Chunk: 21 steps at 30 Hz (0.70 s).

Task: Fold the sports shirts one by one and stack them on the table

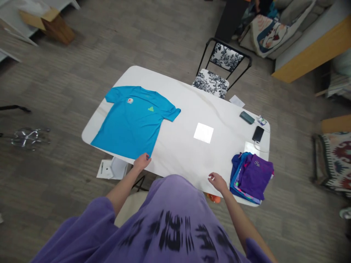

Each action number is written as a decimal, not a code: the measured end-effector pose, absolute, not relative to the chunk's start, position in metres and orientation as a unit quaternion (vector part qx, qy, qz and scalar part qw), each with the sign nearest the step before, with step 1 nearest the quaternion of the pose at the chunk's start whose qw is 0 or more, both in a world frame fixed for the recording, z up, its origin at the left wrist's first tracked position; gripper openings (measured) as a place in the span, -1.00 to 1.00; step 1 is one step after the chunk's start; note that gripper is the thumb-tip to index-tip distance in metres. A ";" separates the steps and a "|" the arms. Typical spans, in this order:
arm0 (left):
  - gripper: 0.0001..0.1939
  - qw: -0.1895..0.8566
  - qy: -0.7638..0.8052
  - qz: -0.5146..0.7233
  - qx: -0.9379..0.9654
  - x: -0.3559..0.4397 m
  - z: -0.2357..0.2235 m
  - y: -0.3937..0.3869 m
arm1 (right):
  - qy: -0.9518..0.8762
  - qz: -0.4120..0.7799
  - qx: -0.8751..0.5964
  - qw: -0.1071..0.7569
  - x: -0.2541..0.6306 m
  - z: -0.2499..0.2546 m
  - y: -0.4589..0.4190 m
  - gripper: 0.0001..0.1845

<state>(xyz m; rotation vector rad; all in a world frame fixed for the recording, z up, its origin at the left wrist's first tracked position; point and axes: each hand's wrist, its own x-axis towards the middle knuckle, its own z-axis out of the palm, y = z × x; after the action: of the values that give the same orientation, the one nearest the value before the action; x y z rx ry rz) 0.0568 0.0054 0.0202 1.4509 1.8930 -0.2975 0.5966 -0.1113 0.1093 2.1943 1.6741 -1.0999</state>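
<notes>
A bright blue short-sleeved T-shirt point(128, 122) lies spread flat, front up, on the left part of the white table point(186, 160). Its collar points to the far edge, and a small round badge and a yellow-green logo show on the chest. At the shirt's near right hem corner, my left hand point(142, 162) has its fingers closed on the fabric. My right hand point(218, 182) hovers over the near table edge, fingers loosely bent and apart, holding nothing. Just right of it sits a stack of folded clothes point(255, 175), a purple one on top.
On the table's right end lie a phone point(258, 134), a dark green case point(247, 117) and a small packet point(261, 120). A patterned chair point(211, 82) stands at the far side. Below the near left edge are white papers or boxes point(112, 168). Another person is partly visible near the sofa.
</notes>
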 end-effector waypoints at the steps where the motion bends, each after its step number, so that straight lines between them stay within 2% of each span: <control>1: -0.67 0.368 0.734 -0.105 0.560 0.038 0.016 0.006 | 0.579 -0.366 0.721 0.108 0.567 0.110 -0.089 -0.80; 5: -0.68 0.376 0.730 -0.069 0.567 -0.006 0.009 0.013 | 0.651 -0.340 0.650 0.197 0.455 0.107 0.012 -0.75; 8: -0.69 0.378 0.719 -0.070 0.579 -0.019 0.009 0.021 | 0.679 -0.326 0.617 0.230 0.384 0.097 0.087 -0.73; 15: -0.71 0.375 0.684 -0.095 0.619 -0.033 0.007 0.035 | 0.689 -0.302 0.619 0.225 0.276 0.062 0.230 -0.71; 21: -0.77 0.348 0.666 -0.108 0.651 -0.031 -0.005 0.039 | 0.678 -0.228 0.678 0.167 0.235 0.038 0.313 -0.61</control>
<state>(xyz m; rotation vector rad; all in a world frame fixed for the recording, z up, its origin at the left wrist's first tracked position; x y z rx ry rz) -0.0310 0.0388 -0.0049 1.6865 1.7269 -0.2794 0.2351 0.3127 0.0378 1.9307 1.9314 -0.6487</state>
